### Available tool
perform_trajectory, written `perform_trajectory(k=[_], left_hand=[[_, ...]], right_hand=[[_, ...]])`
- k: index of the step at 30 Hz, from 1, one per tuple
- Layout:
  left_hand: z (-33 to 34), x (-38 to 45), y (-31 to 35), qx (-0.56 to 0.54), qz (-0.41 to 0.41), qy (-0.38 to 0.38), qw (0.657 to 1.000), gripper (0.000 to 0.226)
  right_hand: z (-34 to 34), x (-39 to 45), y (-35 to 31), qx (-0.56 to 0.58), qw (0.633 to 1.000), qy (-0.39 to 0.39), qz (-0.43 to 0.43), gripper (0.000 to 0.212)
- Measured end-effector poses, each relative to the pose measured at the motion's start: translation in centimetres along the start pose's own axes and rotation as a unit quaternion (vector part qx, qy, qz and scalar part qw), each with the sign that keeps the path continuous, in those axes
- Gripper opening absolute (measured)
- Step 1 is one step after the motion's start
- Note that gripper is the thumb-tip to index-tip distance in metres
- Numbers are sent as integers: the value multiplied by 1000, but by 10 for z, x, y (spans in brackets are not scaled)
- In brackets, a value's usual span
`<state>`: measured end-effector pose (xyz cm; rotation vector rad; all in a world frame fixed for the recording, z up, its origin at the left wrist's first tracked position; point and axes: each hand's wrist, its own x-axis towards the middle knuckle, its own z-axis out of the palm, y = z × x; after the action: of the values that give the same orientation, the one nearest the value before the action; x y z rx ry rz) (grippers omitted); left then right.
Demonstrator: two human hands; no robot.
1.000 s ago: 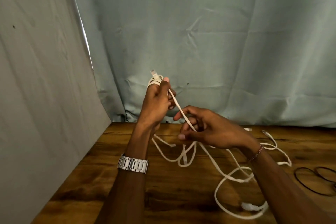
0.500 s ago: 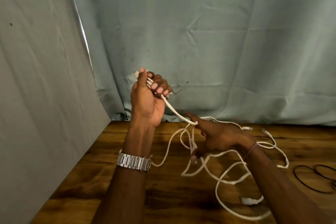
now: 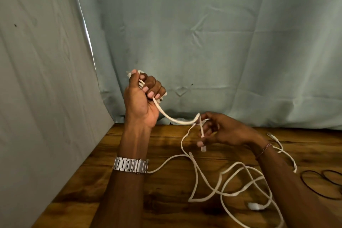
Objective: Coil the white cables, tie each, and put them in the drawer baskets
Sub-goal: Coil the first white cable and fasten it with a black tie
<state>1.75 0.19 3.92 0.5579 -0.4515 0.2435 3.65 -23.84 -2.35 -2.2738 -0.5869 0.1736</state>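
The left hand (image 3: 142, 102) is raised above the back-left corner of the wooden counter (image 3: 114, 187), fist closed tight around a few loops of white cable (image 3: 173, 117). The loops poke out above the thumb and below the curled fingers. One strand drops out of the bottom of that fist and sags over to the right hand (image 3: 222, 131), which sits lower, just above the counter's back edge. The right hand pinches that strand between thumb and fingertips, and a short end with a plug (image 3: 203, 148) dangles straight down from the pinch.

The rest of the white cabling is a loose tangle on the counter, in front of and below the right hand, running under the right forearm. A chunky white connector (image 3: 256, 206) lies in that mess toward the counter's front edge, and another small plug tip (image 3: 270, 134) rests near the back edge, past the right wrist. Hard to say how many separate cables are in there.

Thin black loops (image 3: 322, 181) lie at the counter's far right side, apart from the white tangle. There's a metal watch (image 3: 131, 164) on the left wrist and a beaded bracelet (image 3: 263, 150) on the right. Pale blue-green cloth (image 3: 203, 33) hangs behind the counter and along its left side.
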Motion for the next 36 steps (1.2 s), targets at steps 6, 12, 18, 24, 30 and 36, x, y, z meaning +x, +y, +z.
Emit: perform_trajectory(k=[6,12,18,24,30,36], left_hand=[[7,-3,-10,54,-23,-36,998,38],[16,-9,-24,89,-29,-46,995,37],[20,-13,-23,36,-77,-83,993,35],[21,-25,-23,178,-276,-252,910,31],[22,-37,-25,350,-319,-334,815,36],[33,-40,-26,457,-309,-337,763,39]], right_hand=[[-11,-23,-36,-74,991,46,-104,51],[8,-42,-80,-28,983,-17,-180,33],[6,-34,-68,-97,971,-8,-217,27],[4,-16,-43,-240,949,77,-191,45],[-13,-18,-24,-395,876,199,-193,13],[-24,-26,-33,-467,820,301,-136,29]])
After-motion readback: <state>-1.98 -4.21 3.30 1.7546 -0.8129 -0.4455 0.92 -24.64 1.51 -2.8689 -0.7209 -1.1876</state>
